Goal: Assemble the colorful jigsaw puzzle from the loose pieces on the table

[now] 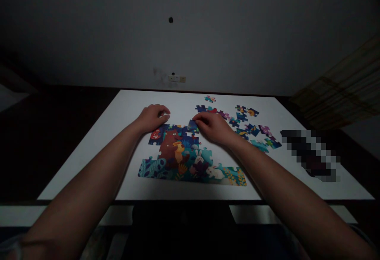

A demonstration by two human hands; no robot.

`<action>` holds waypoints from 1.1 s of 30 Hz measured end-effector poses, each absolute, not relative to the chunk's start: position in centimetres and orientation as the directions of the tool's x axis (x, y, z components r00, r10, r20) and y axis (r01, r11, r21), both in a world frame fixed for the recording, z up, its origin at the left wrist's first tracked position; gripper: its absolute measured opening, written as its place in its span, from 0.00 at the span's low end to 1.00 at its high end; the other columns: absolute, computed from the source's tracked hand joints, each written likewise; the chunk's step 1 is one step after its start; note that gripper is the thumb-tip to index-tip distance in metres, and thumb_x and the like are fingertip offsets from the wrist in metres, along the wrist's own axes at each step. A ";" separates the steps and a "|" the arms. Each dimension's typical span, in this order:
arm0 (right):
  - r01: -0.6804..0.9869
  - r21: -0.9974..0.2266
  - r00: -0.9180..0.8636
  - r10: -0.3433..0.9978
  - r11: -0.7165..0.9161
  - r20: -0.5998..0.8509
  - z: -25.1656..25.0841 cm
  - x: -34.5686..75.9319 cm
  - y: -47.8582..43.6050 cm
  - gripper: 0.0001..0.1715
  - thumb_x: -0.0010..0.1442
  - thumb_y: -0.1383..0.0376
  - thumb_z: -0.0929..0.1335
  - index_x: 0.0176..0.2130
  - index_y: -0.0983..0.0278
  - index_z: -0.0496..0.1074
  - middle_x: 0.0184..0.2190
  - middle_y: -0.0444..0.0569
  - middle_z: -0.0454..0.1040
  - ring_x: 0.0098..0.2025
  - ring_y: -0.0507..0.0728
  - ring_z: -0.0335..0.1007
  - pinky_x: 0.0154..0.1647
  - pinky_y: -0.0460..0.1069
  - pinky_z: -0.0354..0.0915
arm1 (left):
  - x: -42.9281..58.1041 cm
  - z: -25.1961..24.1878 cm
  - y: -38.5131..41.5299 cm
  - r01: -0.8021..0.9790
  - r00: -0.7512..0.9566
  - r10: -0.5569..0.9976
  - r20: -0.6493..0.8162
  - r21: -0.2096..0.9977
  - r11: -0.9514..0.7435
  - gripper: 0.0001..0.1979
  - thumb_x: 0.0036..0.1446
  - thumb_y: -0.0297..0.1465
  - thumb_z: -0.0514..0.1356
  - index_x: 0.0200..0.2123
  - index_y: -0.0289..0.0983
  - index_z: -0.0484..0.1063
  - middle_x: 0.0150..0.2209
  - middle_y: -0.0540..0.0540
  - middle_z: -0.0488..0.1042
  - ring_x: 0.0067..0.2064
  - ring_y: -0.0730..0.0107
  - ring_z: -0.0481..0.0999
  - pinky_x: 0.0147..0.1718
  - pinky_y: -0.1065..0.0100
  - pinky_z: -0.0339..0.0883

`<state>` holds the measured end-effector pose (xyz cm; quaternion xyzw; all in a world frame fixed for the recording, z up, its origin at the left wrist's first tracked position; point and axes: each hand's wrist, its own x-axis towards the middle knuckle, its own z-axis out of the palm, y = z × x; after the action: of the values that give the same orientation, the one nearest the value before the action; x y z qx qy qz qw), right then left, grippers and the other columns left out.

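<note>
A partly joined jigsaw puzzle (175, 155) lies on the white table (97, 149), showing a brown bear, a yellow animal and white rabbits among plants. My right hand (212, 125) pinches a dark blue puzzle piece (192, 126) between thumb and fingers, at the puzzle's upper right edge. Whether that piece is locked into its neighbours I cannot tell. By the upper left edge of the puzzle, my left hand (152, 117) rests with bent fingers, a gap between thumb and forefinger, and nothing visible in it.
Several loose puzzle pieces (234, 122) are spread right of and beyond my right hand, with one lone piece (210, 99) near the far edge. A dark, pixelated object (308, 155) lies at the table's right. Behind stands a wall with sockets (177, 79); a striped curtain (341, 77) hangs right.
</note>
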<state>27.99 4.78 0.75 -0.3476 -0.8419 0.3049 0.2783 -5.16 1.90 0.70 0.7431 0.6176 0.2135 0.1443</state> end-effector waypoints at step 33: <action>0.518 -0.578 -0.625 0.740 0.630 0.247 -0.2 28.8 6.2 0.14 0.77 0.64 0.69 0.50 0.56 0.87 0.50 0.54 0.89 0.51 0.66 0.84 0.56 0.61 0.74 | -5.0 1.0 1.9 0.863 0.137 0.982 0.128 0.471 -0.182 0.19 0.69 0.44 0.64 0.52 0.40 0.88 0.44 0.40 0.85 0.46 0.50 0.81 0.46 0.52 0.70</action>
<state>28.78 6.25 -0.22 -0.3614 -0.8708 0.2330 0.2384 -5.00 1.93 0.97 0.7402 0.6233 0.2074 0.1436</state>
